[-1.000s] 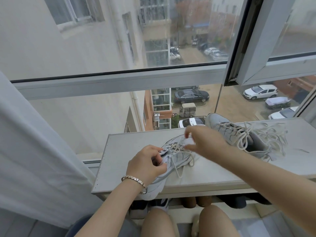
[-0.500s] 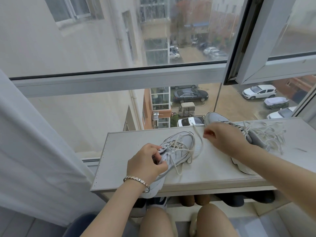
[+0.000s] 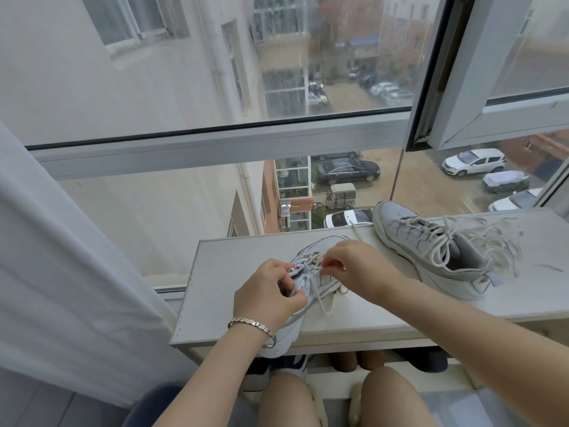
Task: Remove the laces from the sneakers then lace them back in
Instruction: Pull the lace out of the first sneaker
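Observation:
A pale grey sneaker (image 3: 311, 282) lies on the grey shelf top (image 3: 234, 272), heel toward me and hanging over the front edge. My left hand (image 3: 266, 295), a silver bracelet on its wrist, grips the sneaker's upper by the eyelets. My right hand (image 3: 354, 265) pinches the off-white lace (image 3: 317, 260) at the crossed rows over the tongue. One loose lace end trails away past the toe, another curls down beside the shoe. The second grey sneaker (image 3: 437, 254) stands at the right, laced, with loose loops spread over its opening.
A large window rises right behind the shelf, with a street and parked cars far below. A white curtain (image 3: 61, 272) hangs at the left. Dark shoes (image 3: 421, 360) sit under the shelf, and my knees are below its front edge.
My right hand pulled a lace end out to the right, then came back to the eyelets of the near sneaker. My left hand kept its hold on the shoe.

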Demonstrator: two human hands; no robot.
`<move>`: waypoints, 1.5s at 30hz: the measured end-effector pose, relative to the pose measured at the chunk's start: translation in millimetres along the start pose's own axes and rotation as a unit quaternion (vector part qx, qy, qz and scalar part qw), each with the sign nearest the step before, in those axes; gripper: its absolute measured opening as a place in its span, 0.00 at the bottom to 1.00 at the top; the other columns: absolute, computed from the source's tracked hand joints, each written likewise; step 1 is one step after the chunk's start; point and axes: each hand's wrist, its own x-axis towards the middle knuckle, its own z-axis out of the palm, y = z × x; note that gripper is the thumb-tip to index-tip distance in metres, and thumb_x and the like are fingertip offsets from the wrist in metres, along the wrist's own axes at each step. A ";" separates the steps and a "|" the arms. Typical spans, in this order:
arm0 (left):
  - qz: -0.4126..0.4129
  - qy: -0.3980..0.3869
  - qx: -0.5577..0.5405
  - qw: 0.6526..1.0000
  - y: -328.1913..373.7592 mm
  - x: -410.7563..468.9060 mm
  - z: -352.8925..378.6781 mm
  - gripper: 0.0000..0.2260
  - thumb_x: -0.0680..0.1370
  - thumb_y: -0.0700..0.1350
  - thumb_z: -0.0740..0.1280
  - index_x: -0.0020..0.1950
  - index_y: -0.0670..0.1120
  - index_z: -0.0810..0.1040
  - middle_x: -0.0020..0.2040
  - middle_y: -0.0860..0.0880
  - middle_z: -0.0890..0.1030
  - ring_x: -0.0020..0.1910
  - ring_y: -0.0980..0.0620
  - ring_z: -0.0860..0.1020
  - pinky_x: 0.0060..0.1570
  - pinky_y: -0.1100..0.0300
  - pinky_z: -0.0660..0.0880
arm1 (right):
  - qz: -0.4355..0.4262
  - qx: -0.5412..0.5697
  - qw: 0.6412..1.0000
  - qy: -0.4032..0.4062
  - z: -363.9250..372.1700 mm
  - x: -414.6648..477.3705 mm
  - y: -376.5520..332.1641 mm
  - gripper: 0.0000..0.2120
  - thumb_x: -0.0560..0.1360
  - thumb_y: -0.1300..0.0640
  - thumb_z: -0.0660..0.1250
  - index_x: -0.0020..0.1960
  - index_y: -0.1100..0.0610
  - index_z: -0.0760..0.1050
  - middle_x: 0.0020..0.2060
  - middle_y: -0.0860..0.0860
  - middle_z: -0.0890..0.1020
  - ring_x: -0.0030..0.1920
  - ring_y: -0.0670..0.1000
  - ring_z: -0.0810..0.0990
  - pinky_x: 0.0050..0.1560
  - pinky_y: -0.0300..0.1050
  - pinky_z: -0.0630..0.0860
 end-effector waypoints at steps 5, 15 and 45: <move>0.002 -0.011 -0.004 1.000 0.8 0.5 -0.8 0.10 0.68 0.48 0.70 0.30 0.51 0.71 0.48 0.65 0.74 0.38 0.65 0.73 0.37 0.67 0.69 | 0.133 -0.009 0.988 0.079 -29.3 0.5 35.9 0.07 0.75 0.58 0.67 0.45 0.60 0.82 0.38 0.54 0.83 0.38 0.53 0.79 0.38 0.40 0.71; -0.006 -0.006 -0.001 1.000 3.9 -0.7 0.5 0.11 0.68 0.47 0.70 0.30 0.51 0.70 0.49 0.64 0.74 0.35 0.62 0.73 0.34 0.68 0.67 | -0.037 -0.075 0.996 -0.015 -17.6 5.2 -1.4 0.17 0.75 0.55 0.66 0.63 0.51 0.74 0.61 0.48 0.74 0.63 0.50 0.68 0.66 0.45 0.62; -0.005 -0.070 -0.055 0.996 18.7 3.0 1.9 0.17 0.76 0.45 0.62 0.63 0.56 0.70 0.62 0.55 0.73 0.56 0.54 0.74 0.55 0.56 0.74 | 0.252 0.226 0.938 -0.072 4.5 -6.8 -21.9 0.22 0.73 0.46 0.66 0.57 0.57 0.63 0.40 0.50 0.74 0.38 0.49 0.73 0.32 0.40 0.68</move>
